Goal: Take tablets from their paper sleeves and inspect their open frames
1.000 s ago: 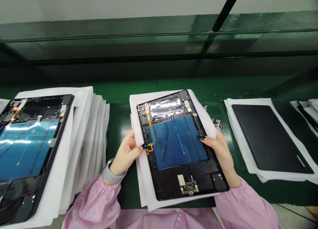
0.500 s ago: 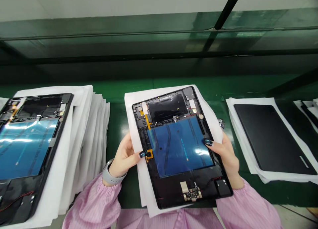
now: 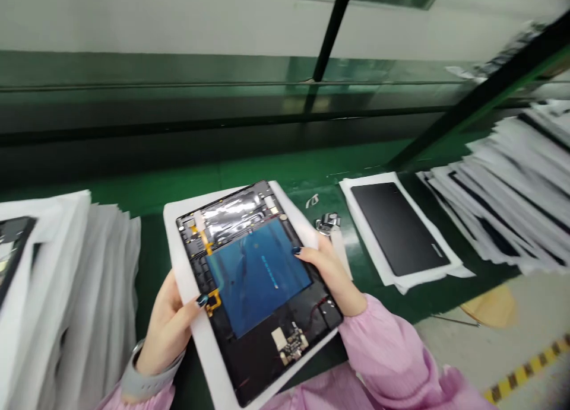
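Observation:
I hold an opened tablet (image 3: pixel 253 285) with its back off, showing a blue battery film, black frame and small circuit boards, lying on a white sheet (image 3: pixel 178 244). My left hand (image 3: pixel 171 327) grips the sheet and the tablet's left edge, thumb on top near an orange flex part. My right hand (image 3: pixel 327 273) grips the right edge, thumb resting on the blue film. Both wrists wear pink sleeves; a grey watch sits on the left wrist.
A tall stack of white sheets (image 3: pixel 75 291) stands at left, with another opened tablet (image 3: pixel 11 250) at its edge. A black tablet back cover (image 3: pixel 398 229) lies on white sheets at right. More stacked sheets (image 3: pixel 512 202) sit further right. Small metal parts (image 3: pixel 327 222) lie on the green bench.
The view has swung to the right and the tablet now sits lower left in it, tilted more. Both hands keep the same hold on its edges.

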{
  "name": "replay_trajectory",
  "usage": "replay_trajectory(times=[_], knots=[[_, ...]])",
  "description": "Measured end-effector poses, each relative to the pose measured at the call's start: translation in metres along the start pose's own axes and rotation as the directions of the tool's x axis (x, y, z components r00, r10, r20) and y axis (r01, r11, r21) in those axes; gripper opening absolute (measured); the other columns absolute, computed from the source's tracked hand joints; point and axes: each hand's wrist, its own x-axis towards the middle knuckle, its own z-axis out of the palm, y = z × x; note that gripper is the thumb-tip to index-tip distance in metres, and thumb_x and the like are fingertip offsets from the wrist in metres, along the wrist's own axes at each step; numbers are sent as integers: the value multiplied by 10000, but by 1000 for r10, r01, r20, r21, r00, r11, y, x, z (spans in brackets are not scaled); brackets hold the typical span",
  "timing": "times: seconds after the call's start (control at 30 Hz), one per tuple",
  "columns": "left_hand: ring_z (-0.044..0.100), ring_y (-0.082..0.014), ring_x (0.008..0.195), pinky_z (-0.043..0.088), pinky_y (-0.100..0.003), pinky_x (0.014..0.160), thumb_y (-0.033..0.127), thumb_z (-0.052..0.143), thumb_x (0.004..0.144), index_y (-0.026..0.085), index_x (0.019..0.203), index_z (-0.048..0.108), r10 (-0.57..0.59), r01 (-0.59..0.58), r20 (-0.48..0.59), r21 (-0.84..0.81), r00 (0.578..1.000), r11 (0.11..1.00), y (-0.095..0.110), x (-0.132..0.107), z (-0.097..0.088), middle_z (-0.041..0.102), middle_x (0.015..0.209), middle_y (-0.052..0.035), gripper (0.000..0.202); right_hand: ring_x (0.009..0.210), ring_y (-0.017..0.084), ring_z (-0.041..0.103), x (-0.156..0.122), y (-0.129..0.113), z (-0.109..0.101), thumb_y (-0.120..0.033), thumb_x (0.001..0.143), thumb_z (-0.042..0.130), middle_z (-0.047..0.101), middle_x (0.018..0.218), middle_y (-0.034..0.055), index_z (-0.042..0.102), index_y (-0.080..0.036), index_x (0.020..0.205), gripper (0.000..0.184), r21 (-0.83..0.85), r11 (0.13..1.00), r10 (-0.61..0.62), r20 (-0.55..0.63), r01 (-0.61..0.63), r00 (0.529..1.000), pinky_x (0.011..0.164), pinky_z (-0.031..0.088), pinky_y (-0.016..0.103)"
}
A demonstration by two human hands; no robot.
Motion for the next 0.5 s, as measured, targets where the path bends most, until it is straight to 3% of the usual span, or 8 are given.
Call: replay_trajectory(times=[0.13,0.2,0.27,0.37,0.5], knots=[[646,-168,657,531,-202,521,306,904,474,230,910,659,-93,95,-156,7,983,995,8,4,10,717,752,41,506,698,172,634,6,-1,-3,-307,732,635,688,784,-6,668,-196,921,222,-170,976,-124,66,134,990,611,490,253],[646,-178,635,533,-214,511,284,902,421,225,871,643,-119,123,-202,7,972,992,12,4,15,706,701,49,523,685,162,630,6,-3,-13,-337,808,599,677,790,2,650,-195,987,234,-359,894,-276,34,270,961,595,488,248],[643,-181,606,526,-223,489,297,901,400,221,849,630,-125,125,-221,-10,967,992,15,3,16,712,688,45,530,648,158,625,5,-7,-29,-358,856,566,672,788,21,629,-183,1042,263,-537,774,-429,-55,336,902,585,495,256],[655,-189,601,524,-236,483,323,906,417,225,884,632,-125,121,-212,-33,969,992,17,0,10,734,722,36,550,610,157,614,-1,-14,-56,-359,892,526,682,804,55,630,-165,1015,253,-663,679,-521,-132,316,843,576,500,274],[680,-213,594,538,-274,472,361,884,504,276,980,645,-180,176,-193,-39,965,984,19,-1,0,753,760,56,540,586,169,609,-13,-13,-80,-312,872,532,709,798,57,682,-175,950,218,-780,566,-493,-59,268,868,564,488,292]])
